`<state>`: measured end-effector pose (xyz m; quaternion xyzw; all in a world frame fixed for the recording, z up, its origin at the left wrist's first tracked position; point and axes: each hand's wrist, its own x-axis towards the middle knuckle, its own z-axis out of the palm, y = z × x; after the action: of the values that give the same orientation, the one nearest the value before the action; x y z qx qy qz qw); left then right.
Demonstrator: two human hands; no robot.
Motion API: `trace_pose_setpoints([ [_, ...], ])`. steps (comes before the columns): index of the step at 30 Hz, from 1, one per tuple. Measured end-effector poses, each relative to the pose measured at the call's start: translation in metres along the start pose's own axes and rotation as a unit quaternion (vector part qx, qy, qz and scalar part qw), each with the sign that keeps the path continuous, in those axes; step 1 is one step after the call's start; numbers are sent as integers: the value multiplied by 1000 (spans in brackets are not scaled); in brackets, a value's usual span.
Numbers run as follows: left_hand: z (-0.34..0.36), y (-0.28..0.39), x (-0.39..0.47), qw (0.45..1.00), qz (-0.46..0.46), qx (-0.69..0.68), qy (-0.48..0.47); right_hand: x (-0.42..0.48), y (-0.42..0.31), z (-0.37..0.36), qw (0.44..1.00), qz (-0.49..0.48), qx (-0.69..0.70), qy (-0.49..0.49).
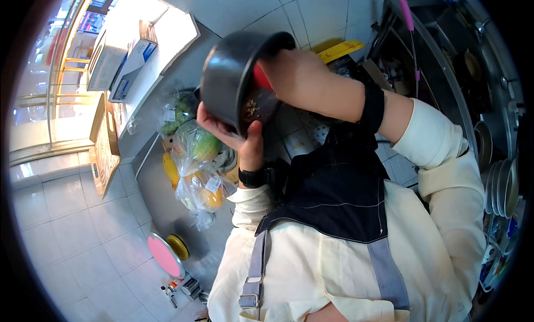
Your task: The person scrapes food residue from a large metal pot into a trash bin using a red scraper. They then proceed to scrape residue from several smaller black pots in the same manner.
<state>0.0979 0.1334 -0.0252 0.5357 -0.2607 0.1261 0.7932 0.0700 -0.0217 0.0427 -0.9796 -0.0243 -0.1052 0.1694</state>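
Observation:
A dark metal pot (225,71) is tilted steeply on its side, its mouth facing right. My left hand (244,140) grips it by the lower wall, thumb over the rim and fingers beneath. Brownish food scraps (251,107) cling to the inner surface. My right hand (296,75) reaches into the mouth, curled around a red object (261,76). Most of that object is hidden by the hand and the pot, so its kind does not show.
Left of the pot, a metal counter (162,209) holds plastic bags of fruit (204,171), bagged greens (181,109) and a banana (170,169). A metal sink (438,34) lies right, with stacked plates (498,188) nearer. A yellow dustpan-like piece (340,50) stands beyond.

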Motion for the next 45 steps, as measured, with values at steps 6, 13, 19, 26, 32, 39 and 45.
trace_pose_setpoints([
  [6, 14, 12, 9, 999, -8, 24, -21, -3, 4, -11, 999, 8, -9, -38],
  [13, 34, -12, 9, 997, -57, -16, -48, -17, 26, -38, 965, 162, 165, -123],
  [19, 74, -20, 21, 987, -96, -39, -126, -21, 69, -30, 994, 108, 1, 13],
  [26, 107, -57, 18, 977, -90, -92, -170, -43, 118, -15, 992, 89, -42, 84],
  [32, 136, -64, 32, 986, -35, -37, -159, -52, 104, -53, 969, 162, -152, 109],
  [39, 122, -84, 31, 937, 273, 11, -216, -96, 143, -40, 929, 157, -6, 336],
  [45, 129, -90, 21, 875, 384, 89, -282, -94, 161, -2, 818, 111, 308, 473],
])
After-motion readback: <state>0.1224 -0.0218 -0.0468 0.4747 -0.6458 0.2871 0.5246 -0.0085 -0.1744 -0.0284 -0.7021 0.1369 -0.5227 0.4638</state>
